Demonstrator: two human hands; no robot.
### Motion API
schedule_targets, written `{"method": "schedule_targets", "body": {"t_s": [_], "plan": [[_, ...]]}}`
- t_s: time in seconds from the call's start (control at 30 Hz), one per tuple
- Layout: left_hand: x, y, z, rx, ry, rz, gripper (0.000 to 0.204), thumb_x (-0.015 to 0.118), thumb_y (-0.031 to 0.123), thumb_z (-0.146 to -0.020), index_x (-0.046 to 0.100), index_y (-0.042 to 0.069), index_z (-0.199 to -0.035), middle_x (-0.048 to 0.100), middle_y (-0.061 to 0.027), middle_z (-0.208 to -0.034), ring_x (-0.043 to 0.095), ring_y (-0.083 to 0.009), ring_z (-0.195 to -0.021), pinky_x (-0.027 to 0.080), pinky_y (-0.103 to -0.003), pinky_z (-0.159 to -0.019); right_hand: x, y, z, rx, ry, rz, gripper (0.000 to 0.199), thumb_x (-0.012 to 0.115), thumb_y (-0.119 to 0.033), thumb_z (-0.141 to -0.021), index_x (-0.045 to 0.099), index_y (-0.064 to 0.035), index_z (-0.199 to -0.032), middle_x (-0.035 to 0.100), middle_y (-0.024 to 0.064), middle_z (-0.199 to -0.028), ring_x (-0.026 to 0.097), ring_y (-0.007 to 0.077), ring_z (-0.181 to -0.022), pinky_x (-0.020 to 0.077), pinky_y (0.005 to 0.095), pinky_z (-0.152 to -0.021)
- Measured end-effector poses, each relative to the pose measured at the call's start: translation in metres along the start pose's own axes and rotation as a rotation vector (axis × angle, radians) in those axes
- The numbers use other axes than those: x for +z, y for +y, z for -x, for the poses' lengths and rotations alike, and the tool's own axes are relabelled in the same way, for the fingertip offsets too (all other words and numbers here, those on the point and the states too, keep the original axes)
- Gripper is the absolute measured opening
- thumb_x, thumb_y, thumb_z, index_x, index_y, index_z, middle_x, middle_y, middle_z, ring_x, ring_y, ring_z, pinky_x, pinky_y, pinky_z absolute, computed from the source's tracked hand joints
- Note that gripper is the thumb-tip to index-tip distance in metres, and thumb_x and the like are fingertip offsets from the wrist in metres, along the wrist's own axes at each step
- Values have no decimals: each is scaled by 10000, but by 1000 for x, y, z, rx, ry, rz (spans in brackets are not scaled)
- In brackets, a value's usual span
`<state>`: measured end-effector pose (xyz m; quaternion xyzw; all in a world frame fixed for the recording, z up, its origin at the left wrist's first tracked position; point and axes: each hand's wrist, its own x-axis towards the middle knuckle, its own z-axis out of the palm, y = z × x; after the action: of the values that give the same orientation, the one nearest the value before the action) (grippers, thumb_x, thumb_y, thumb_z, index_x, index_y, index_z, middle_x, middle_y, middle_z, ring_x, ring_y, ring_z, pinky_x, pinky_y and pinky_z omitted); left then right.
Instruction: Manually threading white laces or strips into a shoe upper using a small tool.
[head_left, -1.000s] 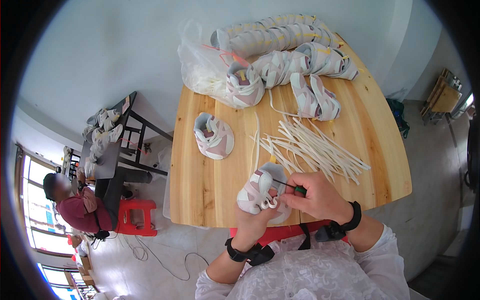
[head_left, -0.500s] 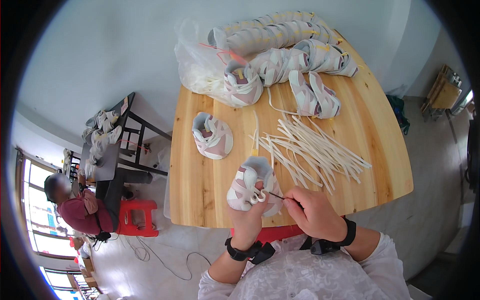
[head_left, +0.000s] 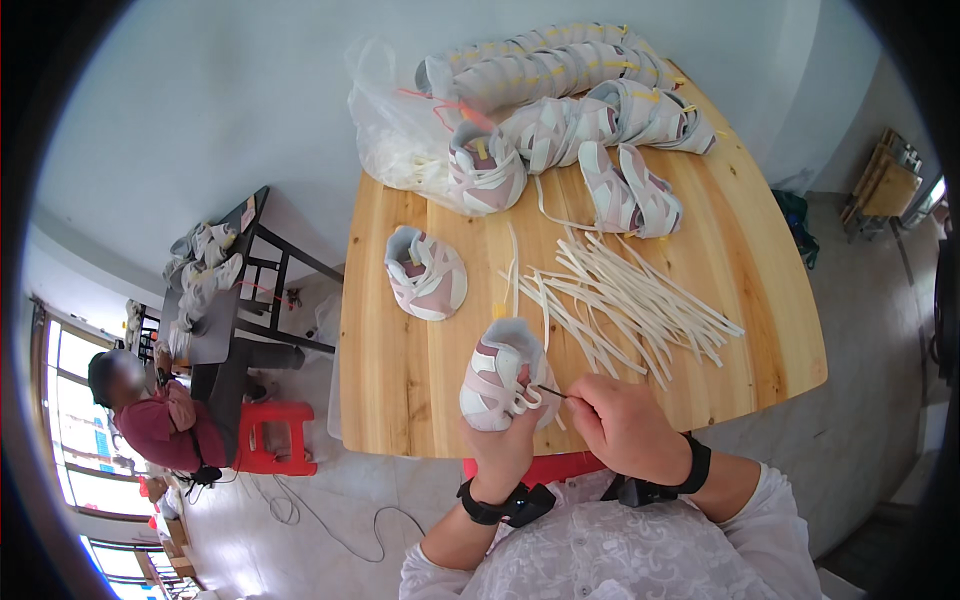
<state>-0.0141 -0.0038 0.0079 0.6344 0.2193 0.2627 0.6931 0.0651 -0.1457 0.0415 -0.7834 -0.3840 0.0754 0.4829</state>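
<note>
At the table's near edge my left hand (head_left: 500,452) grips a white and pink shoe upper (head_left: 482,388) from below, its opening facing away from me. A white lace (head_left: 524,402) loops out at the upper's lacing area. Closed round a thin dark hooked tool (head_left: 550,390), my right hand (head_left: 630,425) holds its tip at the upper, beside the lace loop. The fingertips of my left hand are partly hidden behind the upper. A second shoe upper (head_left: 427,275), laced, stands apart on the table to the far left of my hands.
Loose white laces (head_left: 630,310) lie spread on the wooden table (head_left: 750,250). Behind them are more shoe uppers (head_left: 630,190), stacked rows of uppers (head_left: 560,70) and a clear plastic bag (head_left: 385,130). At left, a person (head_left: 175,420) sits on a red stool (head_left: 280,435) by a dark table (head_left: 215,340).
The held upper has tilted and shifted slightly, and my left hand has moved with it. My right hand stays at nearly the same place with the tool.
</note>
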Motion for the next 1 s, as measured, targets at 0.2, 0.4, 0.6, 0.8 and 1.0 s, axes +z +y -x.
{"method": "schedule_targets", "body": {"t_s": [0.2, 0.4, 0.6, 0.8, 1.0], "plan": [[-2, -6, 1, 86, 2, -86, 448, 695, -74, -700, 592, -35, -1134, 645, -66, -1042, 612, -132, -908, 514, -290, -807, 0, 0, 1, -6, 8, -10, 65, 566, -66, -860, 521, -19, -859, 584, 170, -723, 572, 371, -628, 445, 444, -546], [-3, -7, -2, 166, 44, -152, 432, 704, -75, -684, 610, -29, -1104, 649, -51, -999, 611, -128, -880, 497, -277, -800, -5, -1, 1, 29, 5, -38, 62, 572, -75, -864, 536, -25, -863, 585, 172, -722, 582, 365, -646, 453, 431, -554], [0, -3, -2, 136, 23, -101, 440, 705, -77, -680, 609, -27, -1107, 649, -49, -1000, 605, -121, -869, 492, -273, -786, -1, 0, 1, -13, 24, -37, 72, 573, -75, -865, 527, -20, -858, 583, 174, -720, 578, 370, -644, 448, 436, -551], [-2, -3, 0, 151, -7, -107, 358, 691, -40, -743, 627, -38, -1095, 673, -86, -1045, 635, -153, -963, 491, -289, -842, -3, -1, 0, -9, -2, -31, 80, 568, -68, -866, 511, -14, -852, 578, 178, -718, 574, 374, -646, 443, 444, -548], [-1, -6, -1, 138, 1, -105, 344, 684, -46, -729, 641, -42, -1070, 678, -87, -1030, 638, -150, -953, 492, -284, -829, 0, 3, 1, -29, 13, -11, 89, 569, -75, -867, 507, -13, -853, 576, 179, -714, 576, 376, -648, 446, 451, -553]]}}
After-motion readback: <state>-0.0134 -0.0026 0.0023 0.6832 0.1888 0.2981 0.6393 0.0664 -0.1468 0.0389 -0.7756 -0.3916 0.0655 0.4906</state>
